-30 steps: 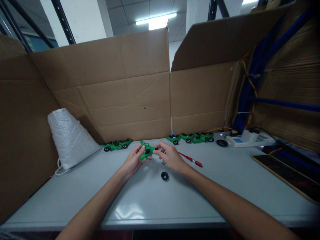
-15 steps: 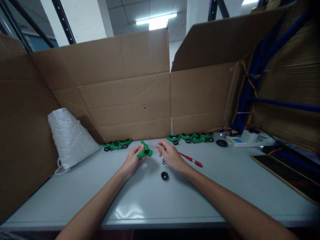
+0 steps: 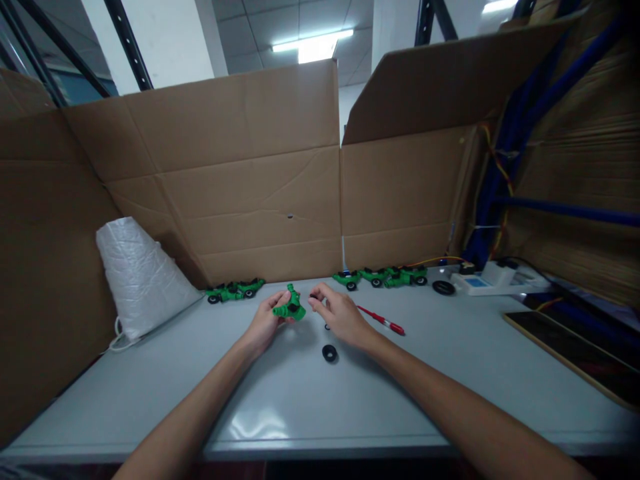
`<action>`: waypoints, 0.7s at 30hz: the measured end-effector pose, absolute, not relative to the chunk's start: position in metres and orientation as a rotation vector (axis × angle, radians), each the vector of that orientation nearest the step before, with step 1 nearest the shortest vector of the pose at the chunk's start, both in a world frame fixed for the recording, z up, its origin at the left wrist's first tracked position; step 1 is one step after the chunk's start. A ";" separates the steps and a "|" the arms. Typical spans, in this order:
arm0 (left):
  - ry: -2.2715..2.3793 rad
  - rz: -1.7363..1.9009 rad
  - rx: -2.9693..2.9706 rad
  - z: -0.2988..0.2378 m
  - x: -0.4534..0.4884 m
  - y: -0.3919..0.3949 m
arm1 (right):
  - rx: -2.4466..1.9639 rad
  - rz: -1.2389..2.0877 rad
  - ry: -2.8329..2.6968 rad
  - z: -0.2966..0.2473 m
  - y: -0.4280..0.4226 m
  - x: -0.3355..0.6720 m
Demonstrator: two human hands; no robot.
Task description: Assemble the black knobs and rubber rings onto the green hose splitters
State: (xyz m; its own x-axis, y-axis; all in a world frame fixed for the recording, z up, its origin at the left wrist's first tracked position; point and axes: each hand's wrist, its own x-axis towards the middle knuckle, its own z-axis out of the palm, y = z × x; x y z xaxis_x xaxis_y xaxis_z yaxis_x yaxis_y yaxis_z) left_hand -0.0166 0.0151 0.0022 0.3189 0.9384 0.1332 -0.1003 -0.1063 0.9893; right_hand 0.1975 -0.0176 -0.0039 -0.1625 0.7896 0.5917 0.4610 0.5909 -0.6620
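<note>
My left hand point(image 3: 265, 321) is closed around a green toy car body point(image 3: 291, 307), its rounded end pointing toward my right hand. No wheels show on the part in view. Just to the right, my right hand point(image 3: 337, 312) is pinched around a small dark piece point(image 3: 313, 297), too small to name; a gap separates it from the car body. Below that hand a small black ring point(image 3: 327, 327) lies on the table, partly covered by the fingers. Nearer to me rests a black toy tyre point(image 3: 329, 353).
A red screwdriver point(image 3: 383, 320) lies right of my right hand. Green toy cars point(image 3: 235, 290) stand at the back left, more toy cars point(image 3: 380, 276) at the back right. Beyond are black rings point(image 3: 443, 287), a power strip point(image 3: 493, 280), a white wrapped bag point(image 3: 143, 277) and cardboard walls point(image 3: 250, 180).
The car body has turned a little in my left hand. My right hand has shifted slightly left, and a dark piece now shows at its fingertips. One small ring is visible below it instead of two.
</note>
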 end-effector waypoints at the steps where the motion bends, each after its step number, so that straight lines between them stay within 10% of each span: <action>1: 0.847 1.086 1.373 0.003 -0.016 0.014 | -1.005 0.363 -1.813 -0.004 -0.017 0.198; 21: 0.713 1.009 1.328 0.001 -0.013 0.010 | -0.891 0.785 -1.466 -0.017 -0.003 0.194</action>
State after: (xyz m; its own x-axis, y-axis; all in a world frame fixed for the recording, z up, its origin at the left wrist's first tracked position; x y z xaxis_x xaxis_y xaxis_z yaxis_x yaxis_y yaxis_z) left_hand -0.0127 0.0098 0.0014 0.4246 0.8969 0.1238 -0.1827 -0.0490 0.9820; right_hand 0.1939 -0.0031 -0.0166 -0.0182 0.8765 0.4810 0.0849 0.4807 -0.8727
